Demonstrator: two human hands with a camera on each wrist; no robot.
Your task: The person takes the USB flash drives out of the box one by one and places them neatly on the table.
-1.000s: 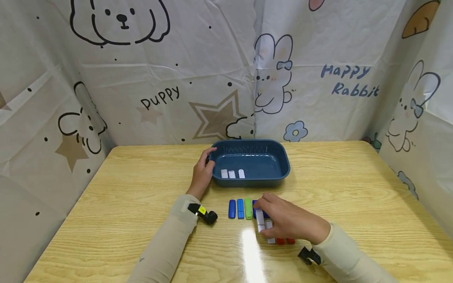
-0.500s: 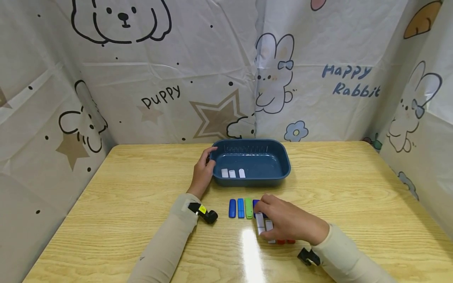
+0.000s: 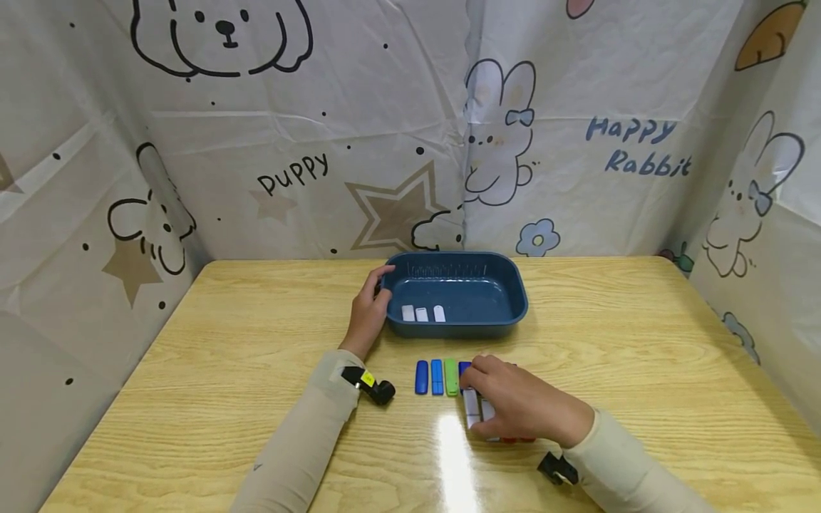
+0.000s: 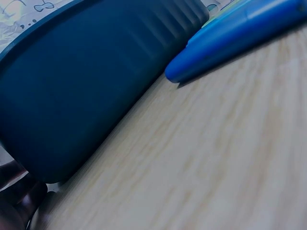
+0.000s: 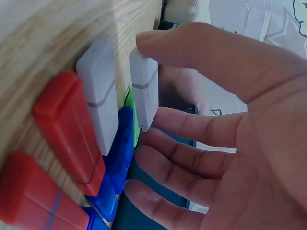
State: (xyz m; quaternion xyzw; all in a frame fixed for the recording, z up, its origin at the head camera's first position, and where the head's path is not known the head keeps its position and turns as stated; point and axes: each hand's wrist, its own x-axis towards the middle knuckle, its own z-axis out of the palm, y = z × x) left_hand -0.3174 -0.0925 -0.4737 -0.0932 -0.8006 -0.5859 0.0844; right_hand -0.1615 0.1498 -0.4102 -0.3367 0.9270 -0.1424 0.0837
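Observation:
My left hand (image 3: 368, 313) grips the left rim of a dark blue plastic bin (image 3: 474, 331); its fingertips show darkly in the left wrist view. Between thumb and index finger, my right hand (image 3: 529, 402) pinches a white USB stick (image 5: 145, 88) by its ends, low over the table. Beside that one lies another white USB stick (image 5: 98, 91), followed by two red ones (image 5: 72, 132), partly covered by the hand in the head view. Farther back runs a row with dark blue (image 3: 421, 377), light blue (image 3: 437, 377) and green USB sticks (image 3: 452, 377), its right end hidden by my hand.
Inside the bin, three white USB sticks (image 3: 421, 314) stand in a row along the front wall. The wooden table (image 3: 256, 320) ends at a printed cloth (image 3: 308, 107) at the back and sides.
My right hand has shifted slightly toward the table's near side and lowered with the white USB stick. My left hand stays on the bin's rim.

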